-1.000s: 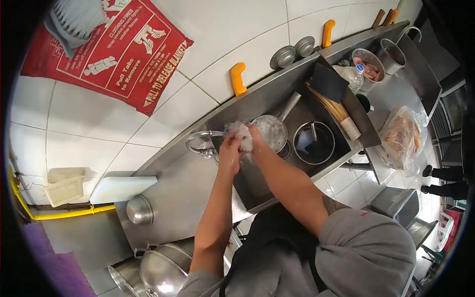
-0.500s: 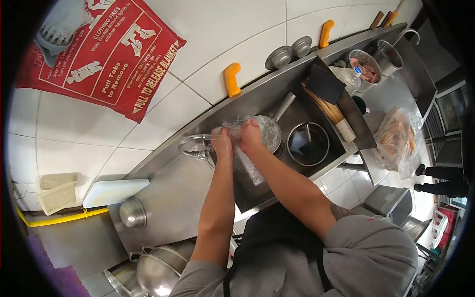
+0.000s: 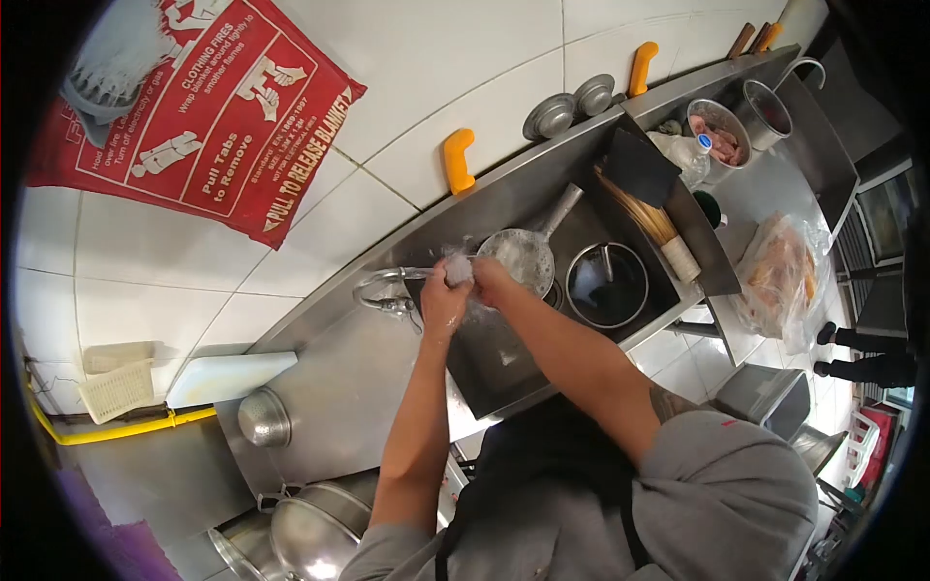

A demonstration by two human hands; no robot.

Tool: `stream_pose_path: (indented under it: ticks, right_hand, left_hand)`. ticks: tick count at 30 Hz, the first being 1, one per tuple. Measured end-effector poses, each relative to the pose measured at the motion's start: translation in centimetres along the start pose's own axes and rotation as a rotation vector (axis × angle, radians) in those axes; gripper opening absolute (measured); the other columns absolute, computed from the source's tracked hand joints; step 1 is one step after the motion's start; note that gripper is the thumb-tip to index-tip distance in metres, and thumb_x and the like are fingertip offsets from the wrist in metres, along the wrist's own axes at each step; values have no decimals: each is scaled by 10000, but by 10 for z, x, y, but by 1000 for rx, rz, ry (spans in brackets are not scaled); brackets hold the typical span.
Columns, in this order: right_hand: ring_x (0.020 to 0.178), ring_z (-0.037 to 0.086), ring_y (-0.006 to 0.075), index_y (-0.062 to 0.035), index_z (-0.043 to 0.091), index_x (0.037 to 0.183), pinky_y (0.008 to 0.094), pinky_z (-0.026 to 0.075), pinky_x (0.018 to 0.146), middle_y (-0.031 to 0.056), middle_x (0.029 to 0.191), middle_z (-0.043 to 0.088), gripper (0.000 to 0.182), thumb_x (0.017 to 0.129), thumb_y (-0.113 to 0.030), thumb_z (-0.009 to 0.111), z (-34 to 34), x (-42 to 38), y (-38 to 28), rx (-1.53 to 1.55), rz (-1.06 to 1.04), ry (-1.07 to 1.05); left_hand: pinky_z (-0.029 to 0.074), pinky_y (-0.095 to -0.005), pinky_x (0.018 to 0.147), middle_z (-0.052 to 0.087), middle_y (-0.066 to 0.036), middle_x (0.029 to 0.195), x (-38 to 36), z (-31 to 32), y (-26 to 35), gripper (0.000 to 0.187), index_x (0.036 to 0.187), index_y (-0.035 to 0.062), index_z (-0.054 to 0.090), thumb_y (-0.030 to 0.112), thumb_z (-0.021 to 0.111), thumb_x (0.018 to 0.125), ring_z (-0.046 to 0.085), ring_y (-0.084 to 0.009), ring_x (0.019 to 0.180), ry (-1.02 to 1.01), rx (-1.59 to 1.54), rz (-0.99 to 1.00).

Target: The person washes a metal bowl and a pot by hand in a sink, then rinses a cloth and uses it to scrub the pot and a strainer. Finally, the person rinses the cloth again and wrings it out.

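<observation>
Fingers curled and close together, the left hand (image 3: pixel 443 302) and right hand (image 3: pixel 492 283) meet over the steel sink (image 3: pixel 499 382) beside the spout of the faucet (image 3: pixel 395 275), around a whitish, blurred clump (image 3: pixel 458 270); I cannot tell whether it is suds, water or a scrubber, nor how firmly either hand grips. A long-handled pan (image 3: pixel 528 254) of foamy water sits just beyond the right hand, next to a round glass lid (image 3: pixel 607 283), with a bundle of thin wooden sticks (image 3: pixel 647 215) at the sink's right end.
</observation>
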State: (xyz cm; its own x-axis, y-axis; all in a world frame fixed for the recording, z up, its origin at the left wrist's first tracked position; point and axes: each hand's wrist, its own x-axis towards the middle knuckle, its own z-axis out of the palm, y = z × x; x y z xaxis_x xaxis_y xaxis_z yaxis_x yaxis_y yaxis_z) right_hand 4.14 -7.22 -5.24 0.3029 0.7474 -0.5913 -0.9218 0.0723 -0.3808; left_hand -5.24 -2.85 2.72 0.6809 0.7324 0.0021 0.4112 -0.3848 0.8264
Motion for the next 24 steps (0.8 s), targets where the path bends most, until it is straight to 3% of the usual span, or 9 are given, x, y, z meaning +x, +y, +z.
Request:
stream_pose_path:
  ticks: [3, 6, 9, 12, 16, 17, 19, 20, 24]
  right_hand:
    - [866, 653, 254, -30, 592, 1064, 403, 546, 747, 130, 990, 651, 246, 919, -195, 482, 10, 7, 19, 223, 107, -311]
    - [855, 663, 253, -26, 594, 1075, 395, 559, 748, 132, 988, 659, 299, 932, -237, 439, 22, 22, 40, 300, 81, -376]
    - [835, 664, 254, -26, 592, 1058, 395, 565, 724, 125, 964, 655, 291, 933, -242, 442, 15, 31, 37, 229, 100, -348]
    - [805, 661, 250, -28, 589, 1032, 397, 570, 688, 116, 926, 650, 264, 934, -239, 463, 5, 33, 10, 167, 173, -319]
    - [752, 637, 263, -31, 580, 921, 409, 546, 659, 132, 861, 623, 202, 909, -178, 441, 31, 9, -9, 371, 318, -178]
    - [717, 614, 250, -39, 564, 922, 392, 530, 642, 116, 823, 599, 146, 887, -113, 443, 38, 0, -12, 370, 159, -29]
    - [647, 569, 222, -54, 533, 924, 357, 498, 606, 85, 746, 552, 138, 843, 17, 447, 44, -13, -13, 362, -162, 266]
    - [639, 548, 208, -57, 520, 908, 343, 480, 596, 77, 745, 540, 153, 821, 41, 441, 44, -17, -14, 302, -284, 279]
    - [635, 493, 156, -65, 474, 845, 302, 411, 549, 57, 748, 514, 182, 766, 91, 423, 38, -32, -15, -189, -613, 297]
  left_hand:
    - [472, -403, 812, 644, -161, 887, 10, -19, -5, 354, 994, 33, 578, 175, 680, 685, 611, -294, 945, 43, 546, 285]
    - [459, -405, 879, 642, -175, 1008, 18, -10, 8, 399, 1068, 20, 579, 116, 667, 691, 591, -307, 1045, 262, 14, -121]
    - [440, -395, 936, 611, -176, 1124, 13, 0, 14, 461, 1164, 37, 569, 35, 633, 708, 563, -302, 1114, 146, -302, 190]
    - [419, -365, 974, 576, -174, 1210, 8, -33, 16, 525, 1243, 72, 547, 2, 638, 731, 540, -298, 1160, -324, 67, 366]
    - [467, -395, 889, 608, -179, 1106, 21, -48, 30, 467, 1133, 53, 570, 167, 757, 720, 599, -322, 1030, -296, 230, 116]
    - [488, -390, 829, 633, -161, 1009, 27, -36, -14, 388, 1023, 15, 582, 207, 754, 734, 622, -308, 915, -80, 199, 341]
    - [499, -375, 798, 629, -141, 978, 28, -14, -32, 350, 1012, 3, 572, 191, 725, 759, 618, -279, 894, 55, -119, -25]
    - [504, -367, 783, 627, -130, 962, 26, -2, -36, 332, 1007, -4, 567, 183, 711, 772, 615, -264, 883, 119, -276, -209]
    - [518, -374, 740, 579, -127, 1041, 13, 35, -33, 269, 1062, 5, 533, 116, 619, 833, 600, -227, 899, 247, -862, -475]
